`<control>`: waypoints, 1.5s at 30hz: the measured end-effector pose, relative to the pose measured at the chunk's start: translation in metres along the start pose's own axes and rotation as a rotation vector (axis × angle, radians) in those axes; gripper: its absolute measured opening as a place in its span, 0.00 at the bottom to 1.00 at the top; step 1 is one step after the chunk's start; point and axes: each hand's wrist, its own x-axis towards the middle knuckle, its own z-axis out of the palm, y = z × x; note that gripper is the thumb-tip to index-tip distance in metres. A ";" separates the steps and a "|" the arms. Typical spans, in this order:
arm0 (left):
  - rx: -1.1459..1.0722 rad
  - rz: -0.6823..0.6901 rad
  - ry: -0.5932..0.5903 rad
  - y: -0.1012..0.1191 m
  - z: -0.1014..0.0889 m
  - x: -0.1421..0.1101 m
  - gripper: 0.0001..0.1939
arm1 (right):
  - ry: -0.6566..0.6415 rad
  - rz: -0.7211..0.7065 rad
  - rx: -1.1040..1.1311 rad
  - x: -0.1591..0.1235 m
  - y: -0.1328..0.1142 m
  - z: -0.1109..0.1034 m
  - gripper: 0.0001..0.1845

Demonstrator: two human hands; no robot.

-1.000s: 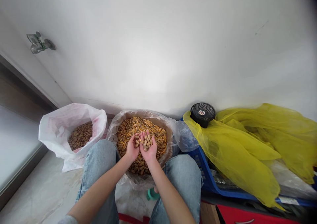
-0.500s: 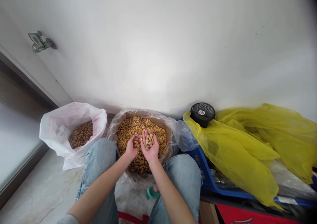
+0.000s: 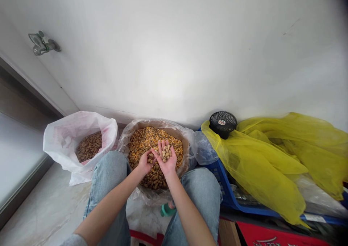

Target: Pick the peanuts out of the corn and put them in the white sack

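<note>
Above a clear-plastic-lined sack (image 3: 125,139) of mixed corn kernels (image 3: 174,144) and unshelled peanuts (image 3: 154,179), both my hands are close together. My right hand (image 3: 169,165) lies palm up, fingers stretched, cradling a small pile of peanuts (image 3: 166,152). Beside it, my left hand (image 3: 145,163) is curled around a few peanuts (image 3: 150,158), its fingertips near or touching the right hand's fingers. Corn gathers mostly at the sack's far side, peanuts at the near side. Part of the contents is hidden under my hands.
A white woven bag (image 3: 58,141) of peanuts stands left on the marble floor (image 3: 40,209). To the right, yellow netting (image 3: 266,166) and a black fan (image 3: 223,124) lie over a blue crate (image 3: 231,197). My jeans-clad knees flank the sack. Behind rises a white wall (image 3: 174,50) with a tap (image 3: 43,44).
My right hand has shifted slightly right and its fingers have spread. A yellow kernel seen on its fingers is no longer visible there. My left hand stays nearly in place.
</note>
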 end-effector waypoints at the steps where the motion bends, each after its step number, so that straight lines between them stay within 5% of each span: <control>1: 0.001 0.007 -0.006 0.000 0.000 0.000 0.07 | 0.004 0.000 0.002 0.000 0.000 0.000 0.15; 17: -0.220 0.201 -0.213 0.003 0.001 -0.007 0.09 | 0.195 -0.107 -0.043 0.003 0.013 0.005 0.13; 27: -0.287 0.173 -0.109 -0.016 0.002 -0.012 0.11 | 0.151 -0.097 -0.106 -0.006 0.029 0.010 0.16; 45: -0.245 0.148 -0.107 -0.020 0.003 -0.009 0.08 | 0.123 -0.231 -0.409 -0.007 0.038 0.012 0.15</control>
